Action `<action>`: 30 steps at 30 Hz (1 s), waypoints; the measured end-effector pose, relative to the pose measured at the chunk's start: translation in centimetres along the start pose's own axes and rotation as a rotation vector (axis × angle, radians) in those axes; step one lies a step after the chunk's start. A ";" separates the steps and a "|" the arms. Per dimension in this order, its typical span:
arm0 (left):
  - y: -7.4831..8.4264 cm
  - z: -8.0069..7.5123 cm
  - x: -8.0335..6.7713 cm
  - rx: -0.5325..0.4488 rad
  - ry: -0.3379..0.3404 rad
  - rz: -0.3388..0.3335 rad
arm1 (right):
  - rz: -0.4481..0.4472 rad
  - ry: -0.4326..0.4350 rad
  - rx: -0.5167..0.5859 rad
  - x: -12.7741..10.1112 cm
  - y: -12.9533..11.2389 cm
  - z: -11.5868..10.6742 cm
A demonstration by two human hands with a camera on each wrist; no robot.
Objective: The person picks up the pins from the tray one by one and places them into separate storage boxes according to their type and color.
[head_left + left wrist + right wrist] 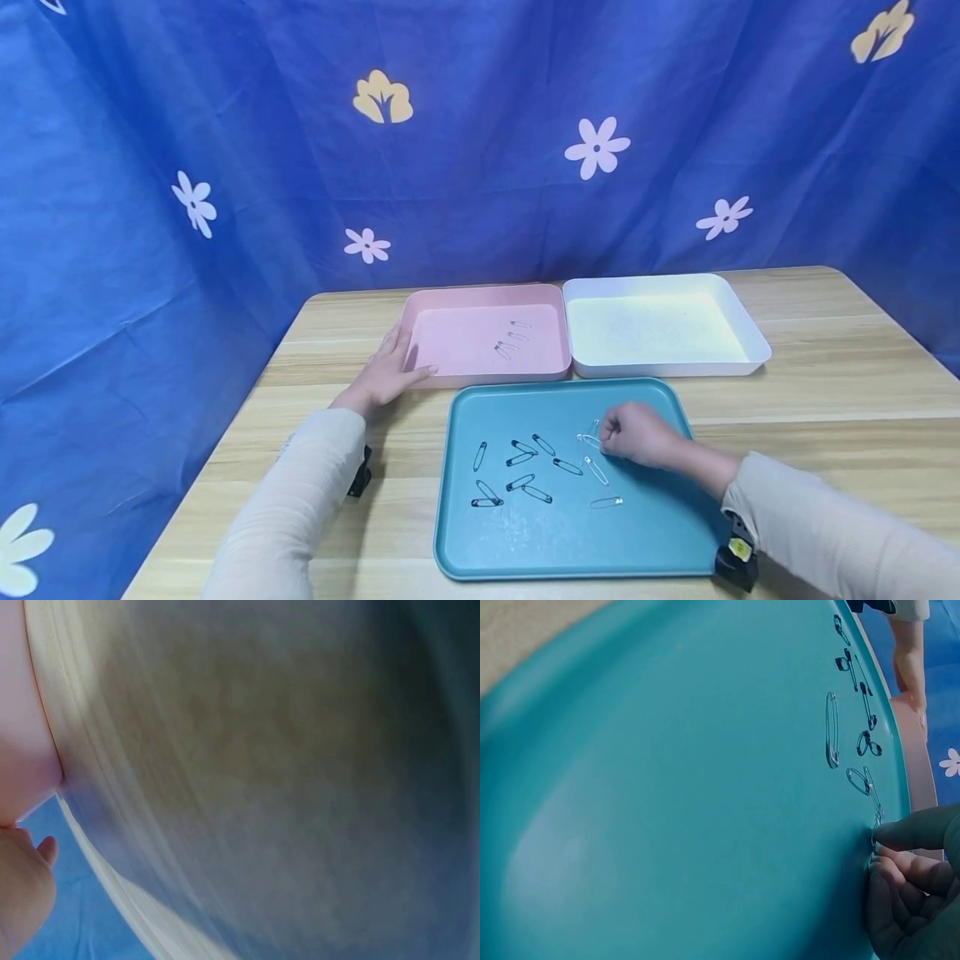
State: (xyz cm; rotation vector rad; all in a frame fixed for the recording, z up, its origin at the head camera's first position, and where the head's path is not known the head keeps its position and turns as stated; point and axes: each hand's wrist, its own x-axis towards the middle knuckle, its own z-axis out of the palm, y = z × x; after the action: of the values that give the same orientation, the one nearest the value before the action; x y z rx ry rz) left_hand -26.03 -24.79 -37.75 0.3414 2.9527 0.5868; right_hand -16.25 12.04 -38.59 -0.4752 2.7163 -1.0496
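Blue flowered cloth (465,167) backs the table (832,392) as a person's right hand (641,435) pinches a silver safety pin (590,440) at one o'clock in the teal tray (660,542).

Its fingers curl narrow; from where I stand, I cannot tell whether the pin is lifted. The left hand (384,375), spread wide, touches the pink tray (457,325) at eight o'clock. Picking up looks like the step in hand; the next move seems to call for a clean lift past a neighbouring pin (596,424).
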 end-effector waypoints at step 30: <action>0.0 0.0 0.1 0.006 -0.005 -0.002 | 0.051 -0.097 0.265 0.1 0.4 -0.9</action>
State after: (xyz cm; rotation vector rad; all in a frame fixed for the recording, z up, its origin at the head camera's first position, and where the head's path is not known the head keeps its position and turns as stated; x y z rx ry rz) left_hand -26.10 -24.81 -37.76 0.3394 2.9504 0.5757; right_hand -16.69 12.87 -38.17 -0.3972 2.4442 -1.3121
